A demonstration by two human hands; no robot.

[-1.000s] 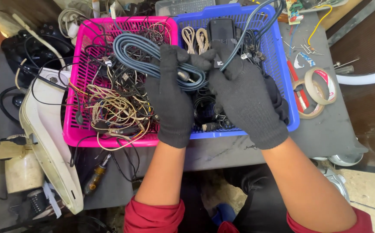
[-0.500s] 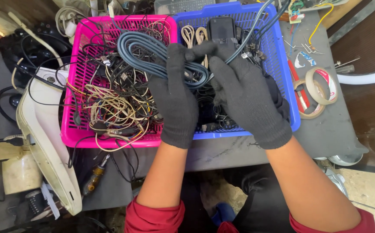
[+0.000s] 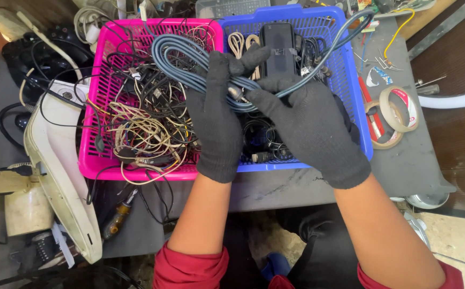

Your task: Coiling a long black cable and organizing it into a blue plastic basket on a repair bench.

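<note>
Black-gloved, the left hand (image 3: 219, 115) and right hand (image 3: 307, 126) both close on a looped blue-grey cable (image 3: 189, 61), held above the seam between the pink basket (image 3: 90, 160) and blue basket (image 3: 358, 107), seemingly to keep its coils gathered.

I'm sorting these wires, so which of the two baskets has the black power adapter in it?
The blue basket, on the right; the pink basket beside it holds only tangled wires.
</note>
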